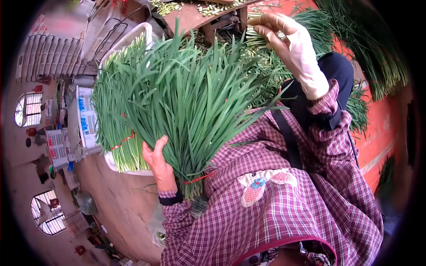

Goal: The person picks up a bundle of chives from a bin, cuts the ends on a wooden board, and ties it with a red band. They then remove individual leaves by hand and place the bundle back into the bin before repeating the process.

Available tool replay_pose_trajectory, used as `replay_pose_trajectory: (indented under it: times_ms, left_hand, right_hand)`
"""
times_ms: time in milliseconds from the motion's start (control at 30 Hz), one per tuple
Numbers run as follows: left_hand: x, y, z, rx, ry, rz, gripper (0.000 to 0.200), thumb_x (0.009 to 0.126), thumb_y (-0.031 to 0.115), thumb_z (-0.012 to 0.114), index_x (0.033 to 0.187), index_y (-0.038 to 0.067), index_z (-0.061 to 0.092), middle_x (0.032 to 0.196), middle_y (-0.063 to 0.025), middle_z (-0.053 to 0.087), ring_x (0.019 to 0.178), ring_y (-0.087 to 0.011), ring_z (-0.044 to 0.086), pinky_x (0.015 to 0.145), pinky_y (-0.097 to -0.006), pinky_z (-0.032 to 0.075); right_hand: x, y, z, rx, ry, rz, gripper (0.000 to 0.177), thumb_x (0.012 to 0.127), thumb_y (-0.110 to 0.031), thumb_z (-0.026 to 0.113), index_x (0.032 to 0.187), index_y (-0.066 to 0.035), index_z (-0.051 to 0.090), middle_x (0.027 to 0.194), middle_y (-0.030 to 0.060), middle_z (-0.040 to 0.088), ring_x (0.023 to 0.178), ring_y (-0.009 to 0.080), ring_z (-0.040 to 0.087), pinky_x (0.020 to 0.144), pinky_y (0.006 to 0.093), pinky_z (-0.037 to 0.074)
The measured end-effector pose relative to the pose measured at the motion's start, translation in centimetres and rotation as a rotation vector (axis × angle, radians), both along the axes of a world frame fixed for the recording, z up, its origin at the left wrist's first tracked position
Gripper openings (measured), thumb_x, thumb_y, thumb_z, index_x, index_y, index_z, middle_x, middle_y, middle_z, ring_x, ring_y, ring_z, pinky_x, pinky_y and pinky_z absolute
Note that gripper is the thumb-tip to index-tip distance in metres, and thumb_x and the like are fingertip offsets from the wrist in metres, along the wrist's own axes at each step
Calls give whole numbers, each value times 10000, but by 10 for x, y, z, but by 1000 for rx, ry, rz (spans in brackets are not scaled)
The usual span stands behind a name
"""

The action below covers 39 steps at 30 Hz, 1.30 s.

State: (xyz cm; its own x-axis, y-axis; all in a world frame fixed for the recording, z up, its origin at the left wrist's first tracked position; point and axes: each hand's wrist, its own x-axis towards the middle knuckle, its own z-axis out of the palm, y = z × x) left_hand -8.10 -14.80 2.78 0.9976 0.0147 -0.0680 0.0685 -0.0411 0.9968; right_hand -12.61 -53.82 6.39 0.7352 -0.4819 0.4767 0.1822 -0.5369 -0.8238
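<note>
A large bunch of green garlic chives [191, 102] leans across the middle of the view, its leaves fanned upward. My left hand [159, 166], bare, is closed around the bunch near its lower end, thumb up and fingers hidden behind. A red band [199, 178] circles the stalks just beside this hand. In a pale glove, my right hand [290, 51] is raised at upper right, beside loose chives [270, 75]. Its thumb and fingertips come together in a pinch; I cannot tell what is between them.
Left of the bunch, a white crate [148, 32] holds banded chives [126, 153]. More chives [377, 57] lie on the red surface [377, 128] at right. A wooden stand [188, 17] bears cut stalk pieces. My plaid smock [284, 208] fills the lower view.
</note>
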Motion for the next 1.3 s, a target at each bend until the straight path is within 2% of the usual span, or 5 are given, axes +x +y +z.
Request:
replay_pose_trajectory:
  times_ms: [133,400,667,800,1300]
  left_hand:
    - [25,16,27,-138,87,29,521,779,-14,670,1279,-1,525,1148,-81,623,977,-204,628,880,-334,524]
    - [51,-17,31,-150,104,-95,488,832,32,689,1288,-8,518,1189,-82,617,1017,-192,624,909,-318,521]
    - [27,-35,34,317,-189,-337,1152,667,175,867,1551,55,137,1498,-142,337,1325,-276,415,1092,-378,361]
    - [40,-24,21,112,-144,-257,966,750,22,743,1540,43,186,1476,-133,365,1293,-246,440,1067,-352,387]
    - [47,7,7,-139,-33,-197,635,857,78,655,1432,43,387,1237,-96,572,1029,-189,595,893,-340,531]
  right_hand:
    - [-34,43,34,206,199,403,126,892,-151,680,956,-52,723,767,40,695,660,129,633,618,271,508]
    - [11,152,-26,-649,158,358,540,810,-346,678,1276,-84,598,972,73,654,997,261,597,1025,463,382]
    - [48,183,-31,-622,103,474,641,797,-358,681,1345,-66,520,1095,96,617,1179,289,538,1055,515,361]
    - [52,161,-46,-740,69,416,571,878,-486,599,1398,-273,498,1003,81,663,1080,331,583,1105,600,280]
    - [21,73,-73,-558,274,315,460,895,-544,541,1138,-185,696,1009,54,665,1040,276,594,1024,497,374]
